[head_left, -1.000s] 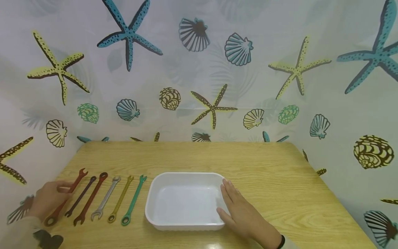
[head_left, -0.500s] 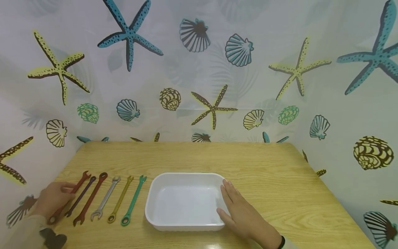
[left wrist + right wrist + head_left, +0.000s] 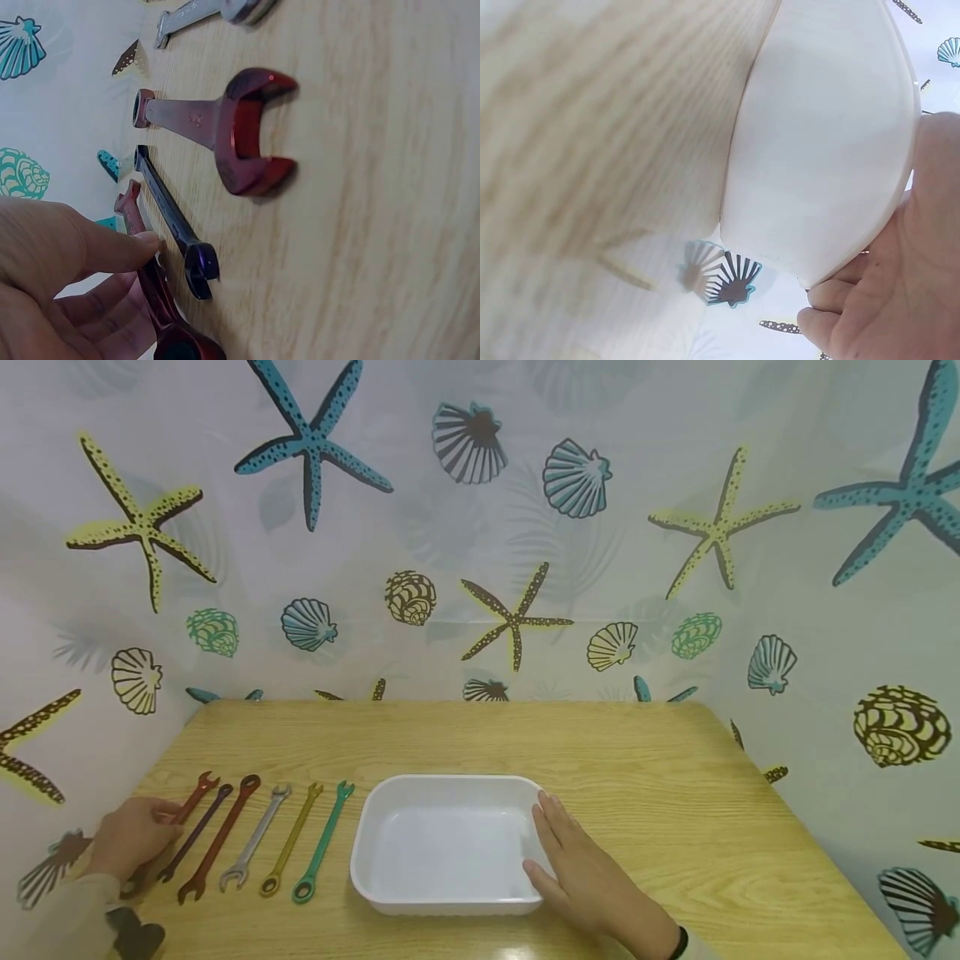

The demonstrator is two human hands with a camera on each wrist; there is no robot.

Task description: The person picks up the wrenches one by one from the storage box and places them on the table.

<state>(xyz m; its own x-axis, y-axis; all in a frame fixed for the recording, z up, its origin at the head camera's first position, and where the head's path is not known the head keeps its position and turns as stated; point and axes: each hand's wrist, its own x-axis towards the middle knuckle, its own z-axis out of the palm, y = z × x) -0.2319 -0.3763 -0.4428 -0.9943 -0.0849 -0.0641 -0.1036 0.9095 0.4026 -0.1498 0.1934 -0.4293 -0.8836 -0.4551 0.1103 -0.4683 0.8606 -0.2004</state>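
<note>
At the far left of the table, my left hand (image 3: 129,837) pinches a red combination wrench (image 3: 199,792) between thumb and fingers. In the left wrist view, that red wrench (image 3: 156,294) lies close beside a dark purple wrench (image 3: 171,208), and its ring end points toward me. A larger red wrench (image 3: 222,842) comes after the purple one. My right hand (image 3: 581,875) rests against the right side of a white rectangular tray (image 3: 450,909), fingers extended along its rim. From the right wrist, the tray's outer wall (image 3: 817,135) shows beside the palm.
Silver (image 3: 257,837), yellow (image 3: 292,838) and green (image 3: 324,843) wrenches lie in a row between the larger red one and the tray. A wood-grain table (image 3: 660,777) extends to the right. Curtains (image 3: 480,543) printed with shells and starfish enclose the back and sides.
My left hand has shifted slightly right with the red wrench, bringing it nearer the purple one. My right hand and the tray stay where they were.
</note>
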